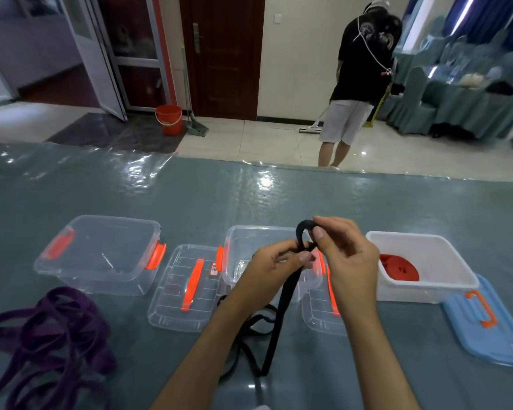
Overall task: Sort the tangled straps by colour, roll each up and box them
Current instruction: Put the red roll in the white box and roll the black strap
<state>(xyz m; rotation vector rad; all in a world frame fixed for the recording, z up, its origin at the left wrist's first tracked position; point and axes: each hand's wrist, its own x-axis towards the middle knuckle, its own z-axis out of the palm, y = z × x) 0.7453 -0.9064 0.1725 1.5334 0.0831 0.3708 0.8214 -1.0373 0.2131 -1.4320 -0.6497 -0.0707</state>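
A black strap (282, 309) hangs from both hands down to a loose heap on the table. My left hand (274, 270) pinches it just below a small loop at its top end. My right hand (344, 255) pinches that loop between thumb and forefinger. Both hands hover in front of the middle clear box (249, 232). A tangled purple strap (51, 329) lies at the near left. A rolled red strap (399, 267) sits inside the white box (444, 261) on the right. The left clear box (98, 253) holds nothing.
Two clear lids with orange handles (187, 288) (323, 315) lie in front of the boxes. A blue lid (486, 321) lies at the near right. Beyond the table's far edge a person (356, 78) stands on the tiled floor. An orange bucket (169, 119) stands by the door.
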